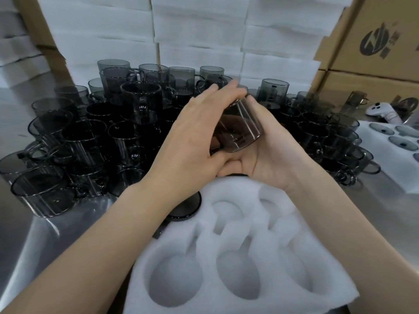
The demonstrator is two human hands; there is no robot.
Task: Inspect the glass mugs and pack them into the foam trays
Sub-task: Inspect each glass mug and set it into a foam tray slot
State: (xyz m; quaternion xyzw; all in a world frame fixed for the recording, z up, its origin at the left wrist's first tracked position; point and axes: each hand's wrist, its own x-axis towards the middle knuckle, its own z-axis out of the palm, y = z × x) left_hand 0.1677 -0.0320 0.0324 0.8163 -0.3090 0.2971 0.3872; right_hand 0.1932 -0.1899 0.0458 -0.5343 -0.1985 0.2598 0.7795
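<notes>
I held one smoky glass mug [237, 130] tilted on its side between both hands, above the far edge of the foam tray [256, 234]. My left hand [192, 141] wrapped over its top and left side, fingers draped across the far end. My right hand [269, 162] cradled it from below, palm up, fingers curled up round its right side. The tray lay nearest me on the metal table [45, 234], and the cavities I could see held nothing. A dark round glass piece [188, 209] sat just beside the tray's left corner, partly under my left wrist. Crowded mugs [90, 137] filled the table behind. Stacked white foam [199, 30] rose at the far side, with cardboard boxes [374, 53] to the far right. On the right lay a white controller [383, 112] and glass lids [403, 142].
</notes>
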